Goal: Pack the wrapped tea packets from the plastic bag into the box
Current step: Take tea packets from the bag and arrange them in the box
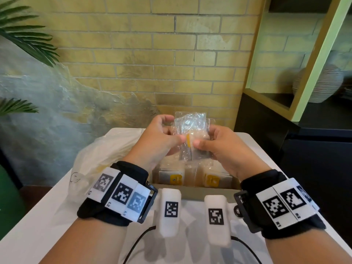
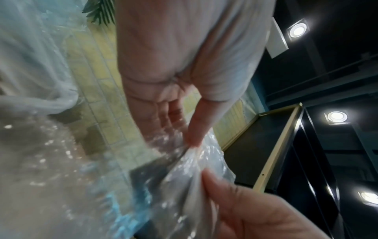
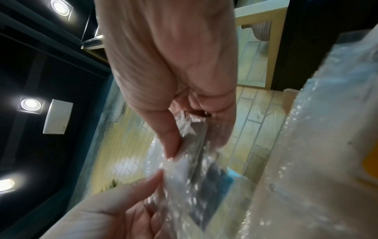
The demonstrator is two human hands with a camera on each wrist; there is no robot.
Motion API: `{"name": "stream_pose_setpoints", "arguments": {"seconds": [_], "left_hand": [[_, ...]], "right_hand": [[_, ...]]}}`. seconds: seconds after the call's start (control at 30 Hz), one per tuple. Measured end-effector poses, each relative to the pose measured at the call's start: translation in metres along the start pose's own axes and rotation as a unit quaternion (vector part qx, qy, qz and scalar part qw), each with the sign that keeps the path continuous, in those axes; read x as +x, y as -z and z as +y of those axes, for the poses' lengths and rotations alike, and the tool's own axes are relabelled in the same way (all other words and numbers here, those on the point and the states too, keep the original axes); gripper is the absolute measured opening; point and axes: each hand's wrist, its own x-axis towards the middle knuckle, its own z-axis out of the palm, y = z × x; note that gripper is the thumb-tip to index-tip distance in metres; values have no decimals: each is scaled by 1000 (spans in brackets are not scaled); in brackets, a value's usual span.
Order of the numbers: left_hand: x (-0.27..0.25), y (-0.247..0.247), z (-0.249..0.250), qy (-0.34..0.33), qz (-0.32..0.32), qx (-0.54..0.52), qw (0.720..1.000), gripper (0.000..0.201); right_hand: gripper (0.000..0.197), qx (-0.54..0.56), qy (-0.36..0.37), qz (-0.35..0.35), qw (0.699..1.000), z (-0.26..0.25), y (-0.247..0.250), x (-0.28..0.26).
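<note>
Both hands hold one clear-wrapped tea packet (image 1: 192, 130) above the open cardboard box (image 1: 192, 193). My left hand (image 1: 172, 130) pinches the packet's left side between thumb and fingers. The right hand (image 1: 204, 137) pinches its right side, thumb beside a yellow strip. In the left wrist view my left hand (image 2: 182, 131) grips the crinkled wrap (image 2: 190, 169). My right hand (image 3: 192, 142) pinches the same packet (image 3: 196, 161) in the right wrist view. Wrapped packets with yellow labels (image 1: 176, 179) stand inside the box. The pale plastic bag (image 1: 102, 149) lies left of the box.
The white table (image 1: 38, 225) ends against a yellow brick wall (image 1: 152, 54). A black cabinet (image 1: 314, 149) with a framed shelf and ribbed vase (image 1: 322, 82) stands to the right. Palm leaves (image 1: 28, 39) hang at the left. Black cables (image 1: 137, 242) run across the near table.
</note>
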Motion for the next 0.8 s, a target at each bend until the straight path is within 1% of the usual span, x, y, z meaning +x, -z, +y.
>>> {"name": "stream_pose_setpoints", "arguments": {"seconds": [0.07, 0.13, 0.2, 0.23, 0.33, 0.4, 0.5, 0.63, 0.73, 0.8], "left_hand": [[0, 2, -3, 29, -23, 21, 999, 35], [-1, 3, -4, 47, -52, 52, 996, 26], [-2, 3, -6, 64, -69, 69, 993, 27], [-2, 3, -7, 73, -78, 75, 991, 28], [-2, 2, -9, 97, -99, 98, 986, 27], [-2, 1, -11, 105, -102, 111, 983, 25], [-1, 1, -13, 115, -98, 129, 980, 23], [1, 2, -15, 121, -82, 132, 980, 21], [1, 3, -13, 125, -70, 128, 981, 14], [1, 2, -11, 128, -68, 119, 982, 11]], "right_hand": [[15, -38, -22, -24, 999, 2, 2, 0], [5, -124, -38, -38, 991, 2, 6, -1], [13, -215, -49, -36, 975, 1, 12, -3], [12, -244, -53, -39, 968, 1, 14, -2], [5, -287, -67, -53, 954, 1, 18, -3], [8, -313, -70, -53, 946, 1, 18, -4], [13, -324, -69, -28, 943, 2, 21, -3], [4, -347, -62, 26, 935, -2, 27, -4], [26, -297, -38, 70, 951, -11, 32, -8], [33, -260, -20, 94, 961, -15, 32, -10]]}}
